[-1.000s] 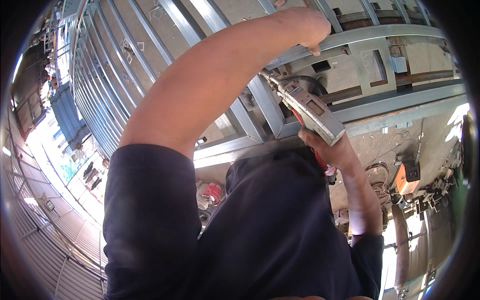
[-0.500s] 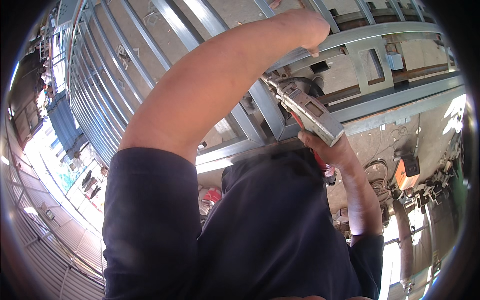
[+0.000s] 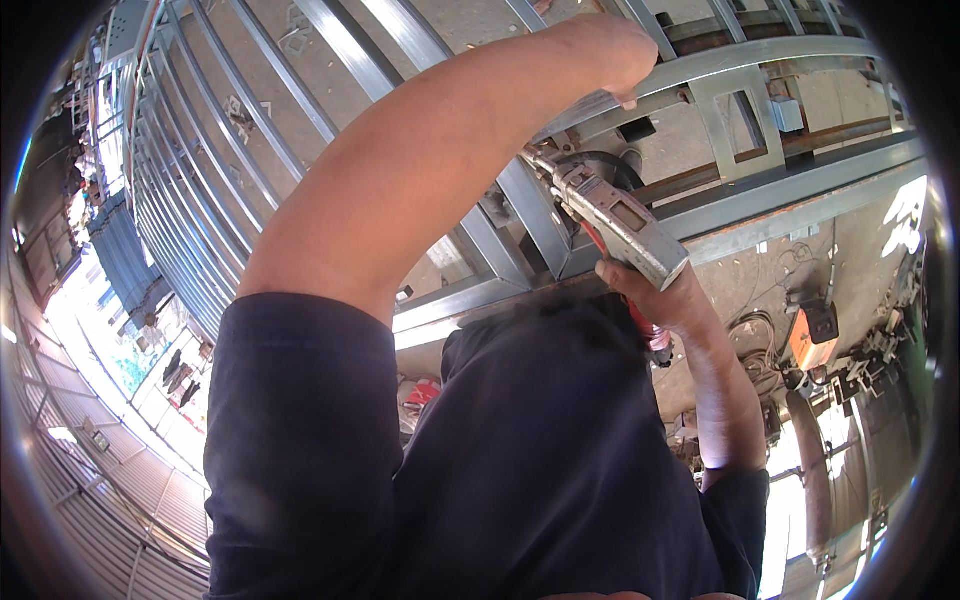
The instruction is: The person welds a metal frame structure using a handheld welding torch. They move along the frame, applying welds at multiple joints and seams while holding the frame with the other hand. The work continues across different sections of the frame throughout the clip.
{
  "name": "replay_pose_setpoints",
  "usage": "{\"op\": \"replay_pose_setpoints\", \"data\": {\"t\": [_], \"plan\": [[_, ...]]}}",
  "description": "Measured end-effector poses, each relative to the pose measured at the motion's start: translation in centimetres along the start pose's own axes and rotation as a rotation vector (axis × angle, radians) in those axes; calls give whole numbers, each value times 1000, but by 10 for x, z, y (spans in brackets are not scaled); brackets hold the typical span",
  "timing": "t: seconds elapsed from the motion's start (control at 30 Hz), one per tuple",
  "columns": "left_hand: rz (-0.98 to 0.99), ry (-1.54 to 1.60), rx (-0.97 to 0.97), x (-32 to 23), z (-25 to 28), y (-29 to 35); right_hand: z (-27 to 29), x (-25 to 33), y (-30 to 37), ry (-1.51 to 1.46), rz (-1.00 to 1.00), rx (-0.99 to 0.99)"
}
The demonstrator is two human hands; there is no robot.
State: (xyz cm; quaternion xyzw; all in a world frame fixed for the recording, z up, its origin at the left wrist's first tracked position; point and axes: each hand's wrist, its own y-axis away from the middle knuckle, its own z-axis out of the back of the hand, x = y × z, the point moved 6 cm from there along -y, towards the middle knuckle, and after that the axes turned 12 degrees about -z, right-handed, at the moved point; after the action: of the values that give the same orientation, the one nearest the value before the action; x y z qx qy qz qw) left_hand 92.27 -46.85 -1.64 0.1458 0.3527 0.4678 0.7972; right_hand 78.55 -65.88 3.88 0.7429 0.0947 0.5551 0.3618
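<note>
My right hand (image 3: pixel 665 300) is closed around the rear of a worn grey metal hand tool (image 3: pixel 628 222). This tool has a boxy body, a dark recessed panel, a narrow nose and a red strip along its underside; its exact kind is unclear. The nose points up and left over a corner of the galvanised steel frame (image 3: pixel 537 215), partly behind my left forearm. Stretched across the frame, my left hand (image 3: pixel 630 60) is bent down beside a long rail (image 3: pixel 760 62). Its fingers look curled, with one tip showing; whatever they grip is hidden.
Many parallel steel bars (image 3: pixel 275 85) run off to the left. A black curved part (image 3: pixel 612 168) lies beside the tool. An orange and black machine (image 3: pixel 812 338) stands on the floor at right, near coiled cables (image 3: pixel 752 340) and metal scraps. A blue corrugated sheet (image 3: pixel 125 255) is at far left.
Both hands and the tool hold nearly the same position. The surroundings have shifted very slightly in the picture.
</note>
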Motion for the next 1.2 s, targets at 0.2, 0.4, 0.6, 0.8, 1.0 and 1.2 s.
{"op": "replay_pose_setpoints", "data": {"t": [0.2,0.4,0.6,0.8,1.0,1.2], "plan": [[115,9,-99,1,-7,-7,-2,0,-3,76,127,-8],[42,15,-68,8,-11,-8,-2,-4,6,-19,-70,3],[15,65,-7,0,10,13,-1,-5,9,8,-54,-39],[54,17,-38,2,-2,3,-1,-3,13,33,-125,-35],[-9,-3,-40,0,1,3,-1,-1,15,62,-80,-56],[10,15,-56,-2,4,8,-1,1,18,27,-68,-35]]}}
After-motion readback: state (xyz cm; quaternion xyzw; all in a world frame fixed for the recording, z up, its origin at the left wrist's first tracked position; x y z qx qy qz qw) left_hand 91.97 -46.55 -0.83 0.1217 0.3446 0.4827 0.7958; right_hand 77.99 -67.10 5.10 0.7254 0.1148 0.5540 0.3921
